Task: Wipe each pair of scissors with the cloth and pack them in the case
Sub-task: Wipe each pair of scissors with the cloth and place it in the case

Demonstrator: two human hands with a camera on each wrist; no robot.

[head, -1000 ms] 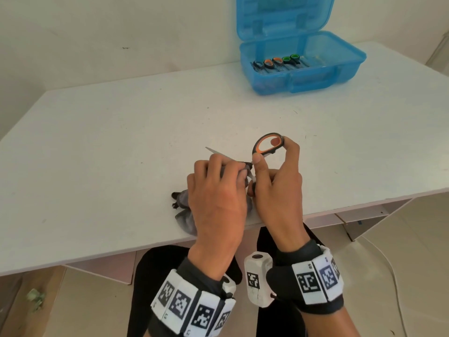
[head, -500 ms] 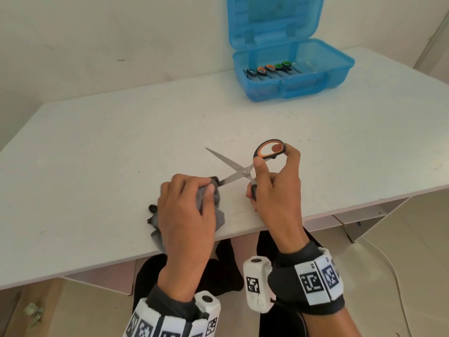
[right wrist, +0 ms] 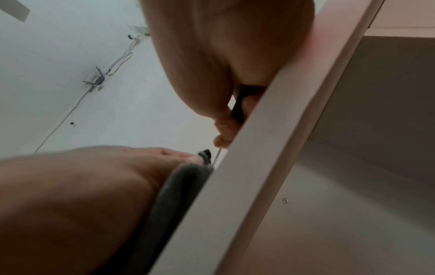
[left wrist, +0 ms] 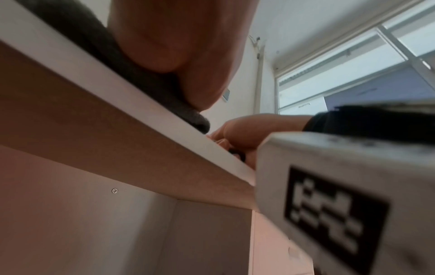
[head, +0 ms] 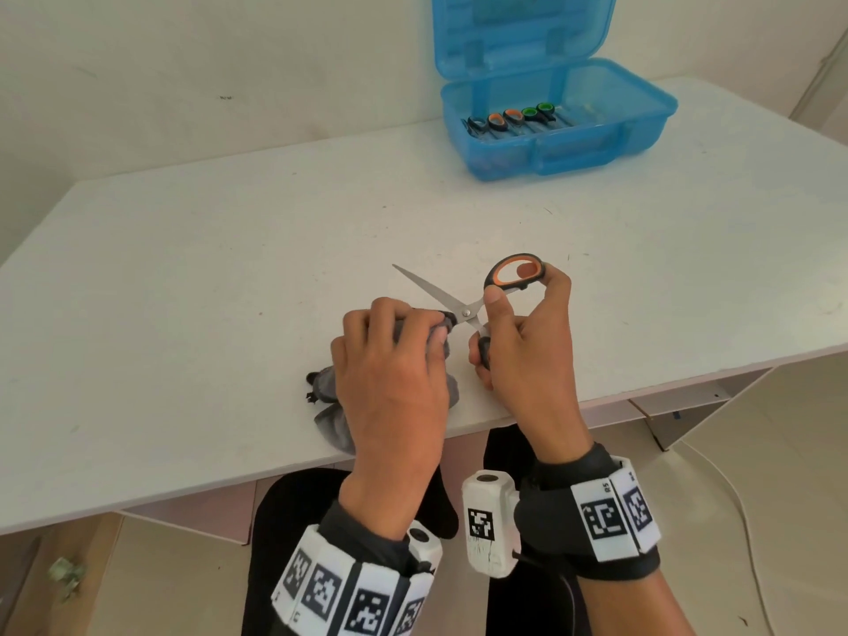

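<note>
- Head view: our right hand (head: 527,342) grips the opened scissors (head: 463,309) by the handles; our left hand (head: 390,360) clutches the grey cloth (head: 330,383) around the lower blade, near the table (head: 183,291) edge.
- Left wrist view: cloth (left wrist: 98,52) lies under our palm.
- Right wrist view: a blade, seemingly, meets the cloth (right wrist: 179,186).

Your head view is bright, evenly daylit and sharp, with soft shadows and straight lines bowing near the edges. Your left wrist view shows a bright window (left wrist: 353,74); both wrist views are soft, blurred up close, and dim under the table (right wrist: 270,130).
</note>
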